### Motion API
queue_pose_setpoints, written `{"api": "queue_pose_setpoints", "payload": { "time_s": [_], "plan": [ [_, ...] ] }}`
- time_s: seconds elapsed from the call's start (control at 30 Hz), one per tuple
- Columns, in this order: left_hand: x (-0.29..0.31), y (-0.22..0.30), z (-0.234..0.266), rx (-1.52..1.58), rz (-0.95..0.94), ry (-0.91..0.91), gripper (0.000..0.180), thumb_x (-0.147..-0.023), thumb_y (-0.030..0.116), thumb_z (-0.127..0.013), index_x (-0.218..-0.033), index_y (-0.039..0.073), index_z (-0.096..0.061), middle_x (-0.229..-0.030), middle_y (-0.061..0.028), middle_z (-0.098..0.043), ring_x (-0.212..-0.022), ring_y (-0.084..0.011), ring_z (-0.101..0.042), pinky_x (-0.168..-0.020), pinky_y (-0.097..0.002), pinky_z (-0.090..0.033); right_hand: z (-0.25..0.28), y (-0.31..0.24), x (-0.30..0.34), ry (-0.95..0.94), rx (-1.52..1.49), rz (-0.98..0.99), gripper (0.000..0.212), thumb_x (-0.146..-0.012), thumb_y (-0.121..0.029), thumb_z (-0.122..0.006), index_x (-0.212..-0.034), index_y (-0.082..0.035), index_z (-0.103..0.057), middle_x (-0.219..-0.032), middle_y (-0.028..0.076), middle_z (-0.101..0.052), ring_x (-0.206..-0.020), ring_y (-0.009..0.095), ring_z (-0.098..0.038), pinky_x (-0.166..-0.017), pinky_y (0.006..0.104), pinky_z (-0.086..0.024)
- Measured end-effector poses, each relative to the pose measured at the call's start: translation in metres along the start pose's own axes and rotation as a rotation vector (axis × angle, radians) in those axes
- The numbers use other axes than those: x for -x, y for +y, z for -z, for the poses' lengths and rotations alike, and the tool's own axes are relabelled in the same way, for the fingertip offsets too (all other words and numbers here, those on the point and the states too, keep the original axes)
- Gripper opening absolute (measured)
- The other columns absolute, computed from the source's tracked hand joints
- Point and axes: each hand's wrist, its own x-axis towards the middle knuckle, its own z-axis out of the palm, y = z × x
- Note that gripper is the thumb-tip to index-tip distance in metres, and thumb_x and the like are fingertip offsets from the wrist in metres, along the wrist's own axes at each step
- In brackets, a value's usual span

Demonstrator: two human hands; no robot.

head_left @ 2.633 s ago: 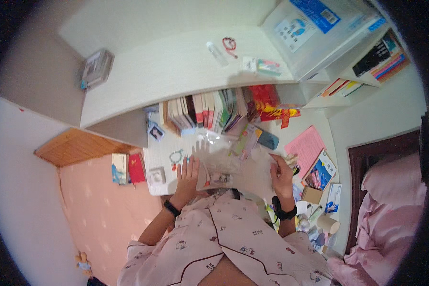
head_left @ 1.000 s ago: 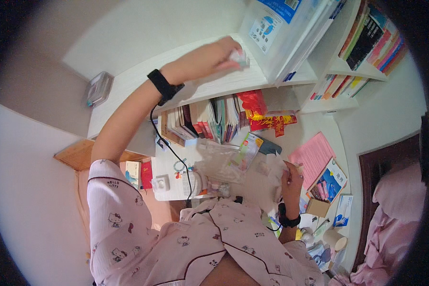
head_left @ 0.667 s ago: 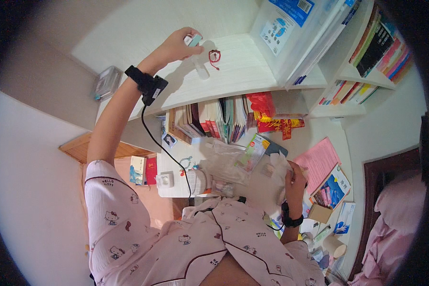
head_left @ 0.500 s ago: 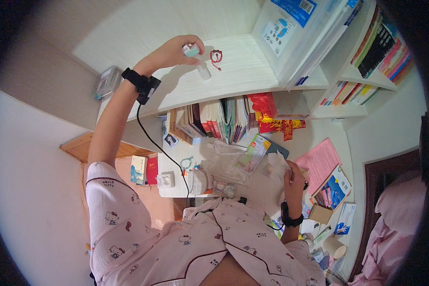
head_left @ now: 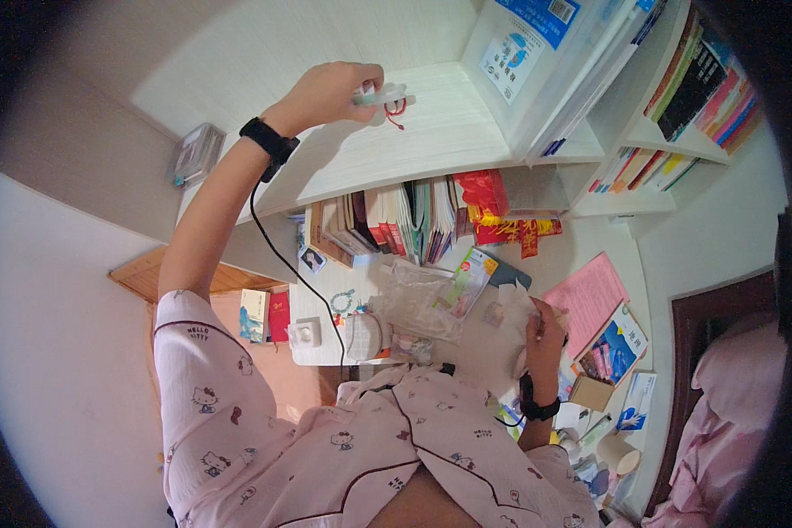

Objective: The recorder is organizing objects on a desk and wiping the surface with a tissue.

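White shelf as landmark: left hand, fingers closed on 1 small pale item, lifts it above; right hand below grips crumpled plastic bag, still unfilled.

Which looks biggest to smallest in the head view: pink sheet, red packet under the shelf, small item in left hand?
1. Pink sheet.
2. Red packet, somewhat smaller.
3. Small item in the left hand, clearly smallest, though fisheye distortion skews sizes.
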Motion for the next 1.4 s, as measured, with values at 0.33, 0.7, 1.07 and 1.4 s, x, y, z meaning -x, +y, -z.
{"api": "queue_pose_setpoints", "payload": {
  "time_s": [0.33,0.7,1.07,1.4],
  "plan": [
    [-0.026,-0.013,-0.025,0.056,-0.057,-0.179,0.045,-0.065,0.036,-0.074,-0.097,0.006,-0.07,-0.088,-0.0144,-0.069,-0.077,-0.0324,-0.064,-0.07,-0.0396,-0.05,-0.005,0.019,-0.001,0.069,0.08,0.137,0.03,-0.09,0.0,-0.052,-0.119,-0.003,-0.059,-0.092,0.015,-0.066,-0.076,0.018,-0.062,-0.068,0.0291,-0.051],
    [-0.025,-0.012,-0.034,0.181,0.097,-0.182,0.052,-0.06,0.036,-0.076,-0.099,0.002,-0.07,-0.074,-0.0143,-0.067,-0.057,-0.0262,-0.063,-0.052,-0.0359,-0.05,0.0,-0.014,0.003,-0.006,0.041,0.062,0.03,-0.091,-0.003,-0.05,-0.12,-0.002,-0.059,-0.105,0.019,-0.066,-0.092,0.028,-0.064,-0.083,0.0352,-0.049],
    [0.006,-0.001,-0.006,0.327,0.194,-0.128,0.066,-0.066,0.04,-0.083,-0.107,-0.008,-0.063,-0.082,-0.0214,-0.066,-0.075,-0.0217,-0.065,-0.065,-0.0348,-0.051,-0.005,-0.029,0.022,-0.027,0.124,0.111,0.029,-0.093,-0.004,-0.054,-0.122,0.0,-0.057,-0.098,0.012,-0.063,-0.081,0.016,-0.06,-0.073,0.0276,-0.048],
    [0.275,0.068,0.009,0.665,0.492,-0.039,0.035,-0.069,0.027,-0.075,-0.095,0.004,-0.07,-0.078,-0.0076,-0.067,-0.071,-0.0175,-0.064,-0.07,-0.0307,-0.051,-0.024,-0.024,0.035,-0.102,0.03,0.063,0.031,-0.094,-0.002,-0.053,-0.125,0.0,-0.057,-0.105,0.013,-0.064,-0.085,0.017,-0.06,-0.074,0.03,-0.05]
  ]
}}
